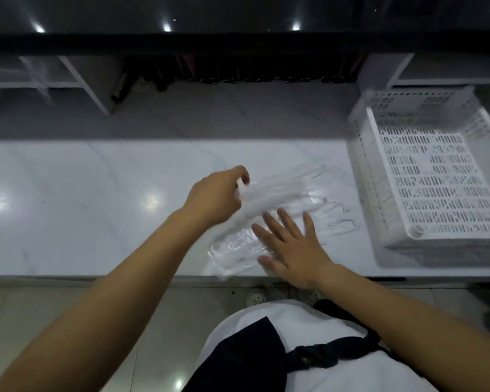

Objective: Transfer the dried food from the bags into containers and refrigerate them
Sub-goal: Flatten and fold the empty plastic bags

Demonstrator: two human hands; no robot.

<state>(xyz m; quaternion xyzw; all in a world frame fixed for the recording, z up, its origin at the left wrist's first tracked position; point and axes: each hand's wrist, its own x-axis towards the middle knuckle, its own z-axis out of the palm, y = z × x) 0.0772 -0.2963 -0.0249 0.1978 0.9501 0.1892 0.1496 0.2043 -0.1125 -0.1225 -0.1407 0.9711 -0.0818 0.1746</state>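
Clear plastic bags lie flat on the white counter, long axis running near-left to far-right toward the basket. Left hand pinches the far-left edge; right hand presses flat, fingers spread, on the near end.

White on white, as I see it.
Clear bags lie on white, grey-veined counter; white basket has slotted holes; apron is navy.
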